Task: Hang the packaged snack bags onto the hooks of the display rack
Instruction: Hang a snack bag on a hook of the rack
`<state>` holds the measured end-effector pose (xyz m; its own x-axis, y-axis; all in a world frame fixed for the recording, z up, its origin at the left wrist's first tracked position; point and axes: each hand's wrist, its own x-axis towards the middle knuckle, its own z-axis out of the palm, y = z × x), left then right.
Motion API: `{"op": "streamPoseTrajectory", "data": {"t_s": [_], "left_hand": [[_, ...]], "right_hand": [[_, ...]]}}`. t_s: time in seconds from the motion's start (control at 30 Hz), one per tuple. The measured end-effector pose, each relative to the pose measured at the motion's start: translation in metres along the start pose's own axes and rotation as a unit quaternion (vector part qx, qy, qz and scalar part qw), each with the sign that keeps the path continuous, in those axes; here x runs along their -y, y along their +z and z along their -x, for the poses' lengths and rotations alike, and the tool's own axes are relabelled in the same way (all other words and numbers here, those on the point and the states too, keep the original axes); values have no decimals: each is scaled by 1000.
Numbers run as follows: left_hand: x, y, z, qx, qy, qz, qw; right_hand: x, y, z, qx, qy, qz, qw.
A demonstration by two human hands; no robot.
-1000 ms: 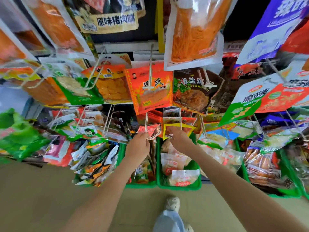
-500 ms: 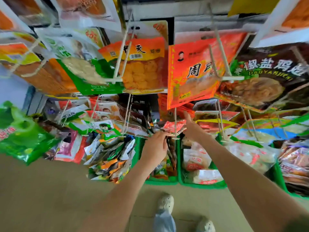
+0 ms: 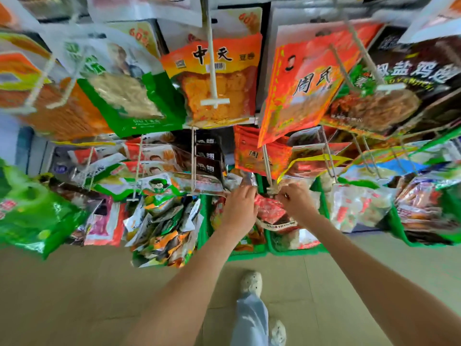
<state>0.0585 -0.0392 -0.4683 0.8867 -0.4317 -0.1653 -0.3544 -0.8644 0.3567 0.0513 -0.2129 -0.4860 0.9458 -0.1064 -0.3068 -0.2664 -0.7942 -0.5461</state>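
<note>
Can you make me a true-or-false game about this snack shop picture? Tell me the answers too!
1. The left hand and the right hand both hold a small red packet. True.
2. The baskets below the hands are blue. False: each basket is green.
3. An orange bag with black characters hangs higher than the hands. True.
4. The person is barefoot. False: they wear a white shoe.
</note>
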Motion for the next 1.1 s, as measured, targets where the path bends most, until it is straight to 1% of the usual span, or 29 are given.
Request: {"op": "streamPoseTrajectory", "data": {"t_s": [0.1,0.2,0.23,0.3,0.4,0.53,0.63,0.7,0.8,0.97,1.1], "left_hand": [[-3,-7,25,2,10,-6,1000],[-8,-28,50,5,16,4,1000],[-11,-38,60,-7,23,8,1000],[-16,-61,81,-54,42,4,998],[-21,-105,109,-148,39,23,988],[-23,-173,130,-191,33,57,979],[-22,-231,139,-238,52,95,965],[-20,-273,142,-257,73,108,958],[-15,-335,142,-270,80,98,954],[2,-417,139,-320,99,116,935],[13,-462,128,-355,115,131,918]], "right_hand": [[14,-3,33,17,-11,-28,999],[43,-14,63,14,-63,-26,998],[54,-20,71,9,-83,-38,996],[81,-34,92,-7,-121,-67,990],[122,-59,123,-46,-192,-70,978],[179,-100,148,-110,-278,-39,953],[227,-132,160,-159,-336,-25,928],[259,-153,164,-193,-344,-18,918],[307,-183,163,-236,-362,-18,902],[387,-228,154,-258,-363,-18,895],[423,-251,144,-292,-388,-2,874]]}}
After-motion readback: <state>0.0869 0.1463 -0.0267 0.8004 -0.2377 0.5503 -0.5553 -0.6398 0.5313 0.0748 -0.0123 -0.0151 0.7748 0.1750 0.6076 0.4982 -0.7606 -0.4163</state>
